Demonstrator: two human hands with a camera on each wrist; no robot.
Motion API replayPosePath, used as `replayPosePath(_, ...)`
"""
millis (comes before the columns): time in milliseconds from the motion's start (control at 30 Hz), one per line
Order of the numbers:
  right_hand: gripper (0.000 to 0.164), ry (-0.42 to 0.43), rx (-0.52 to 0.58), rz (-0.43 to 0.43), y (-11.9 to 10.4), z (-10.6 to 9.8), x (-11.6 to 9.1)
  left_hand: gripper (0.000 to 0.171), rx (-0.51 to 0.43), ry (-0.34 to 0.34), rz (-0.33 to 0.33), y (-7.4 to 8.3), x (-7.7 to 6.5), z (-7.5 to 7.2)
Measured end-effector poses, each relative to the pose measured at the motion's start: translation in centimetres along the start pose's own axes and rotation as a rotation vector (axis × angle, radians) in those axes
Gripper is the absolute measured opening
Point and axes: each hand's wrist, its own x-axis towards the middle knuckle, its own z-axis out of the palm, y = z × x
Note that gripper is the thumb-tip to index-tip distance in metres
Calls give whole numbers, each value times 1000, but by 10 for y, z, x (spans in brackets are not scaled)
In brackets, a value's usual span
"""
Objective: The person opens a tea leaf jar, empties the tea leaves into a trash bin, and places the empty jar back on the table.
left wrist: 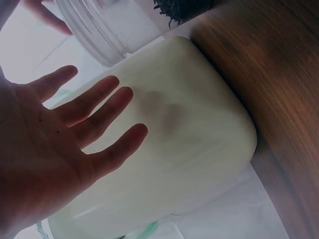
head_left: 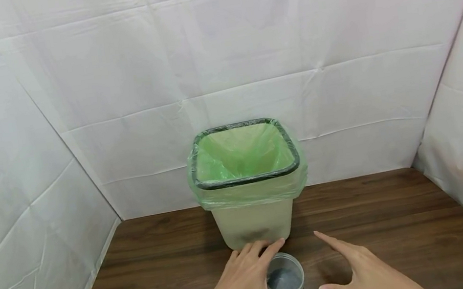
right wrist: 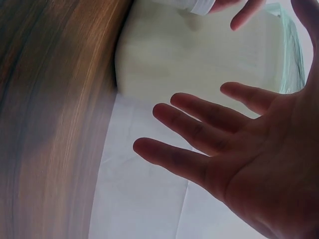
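Note:
A clear, round plastic jar (head_left: 285, 275) stands on the brown wood-grain table, in front of the bin. Something dark lies low in it; the left wrist view shows this as a black, shredded-looking clump (left wrist: 182, 9). My left hand (head_left: 251, 282) is at the jar's left side, fingers spread and thumb apart; whether it touches the jar I cannot tell. To the right of the jar, my right hand (head_left: 362, 269) is held with fingers extended and nothing in it. Its palm (right wrist: 249, 154) shows bare in the right wrist view.
A pale bin (head_left: 253, 220) with a green bag liner (head_left: 251, 193) and a dark rim ring (head_left: 247, 180) stands just beyond the hands. White cloth (head_left: 244, 49) hangs behind the table (head_left: 160, 268) and along both sides.

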Motion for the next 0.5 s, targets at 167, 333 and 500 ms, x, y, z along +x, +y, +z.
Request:
replayPosePath(167,86,-37,39,24,-1,-1,0,96,-29,-25,0,-1,2,2)
replayPosePath(333,86,-20,25,14,-1,0,-1,96,-41,-37,-2,-2,4,4)
replayPosePath(500,87,-6,26,-21,-2,1,-2,96,-43,-42,2,-4,6,7)
